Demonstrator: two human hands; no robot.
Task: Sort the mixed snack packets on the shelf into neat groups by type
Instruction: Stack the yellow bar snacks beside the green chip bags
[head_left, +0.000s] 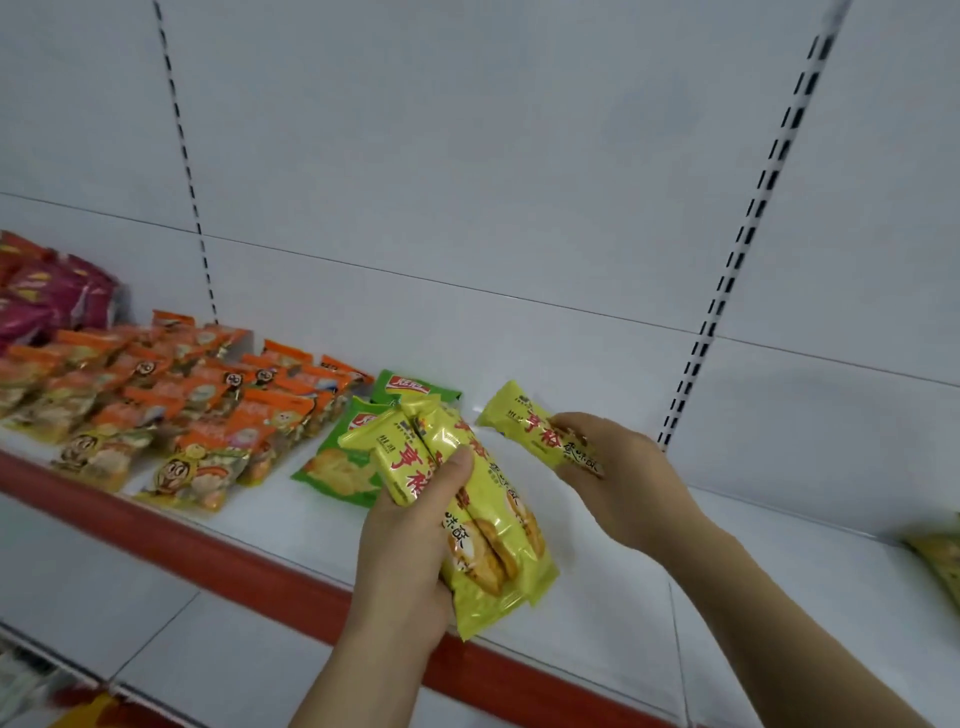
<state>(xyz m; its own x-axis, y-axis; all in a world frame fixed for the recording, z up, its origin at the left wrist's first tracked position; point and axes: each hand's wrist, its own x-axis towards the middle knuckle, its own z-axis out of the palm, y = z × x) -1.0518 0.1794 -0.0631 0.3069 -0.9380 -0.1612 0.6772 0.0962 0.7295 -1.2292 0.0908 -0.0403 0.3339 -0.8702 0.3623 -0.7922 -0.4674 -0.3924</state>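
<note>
Head view is showing a white shelf (597, 587) with a red front edge, stretching away under and beyond both hands. To the far left of the left hand (410, 551), a wide group of orange snack packets (171, 410) is lying in overlapping rows on the shelf, and further left still, a pile of magenta packets (52, 296) is sitting against the back panel. Just left of and behind the left hand, two green packets (337, 467) are lying on the shelf, partly hidden by what the hand is carrying.

That left hand is gripping a bundle of yellow packets (483, 519), at least three, with its thumb pressing across the front of them and its fingers curling round behind; the bundle is standing above the shelf, tilted up and to the left. To the right of it, well apart from the bundle, the right hand (623, 478) is holding a single yellow packet (535, 426) by its lower end, fingers wrapping around it, with the free end pointing up and left toward the bundle.

Far right of the right hand, at the frame edge, another yellowish packet (940, 566) is lying on the shelf, too blurred to read.
</note>
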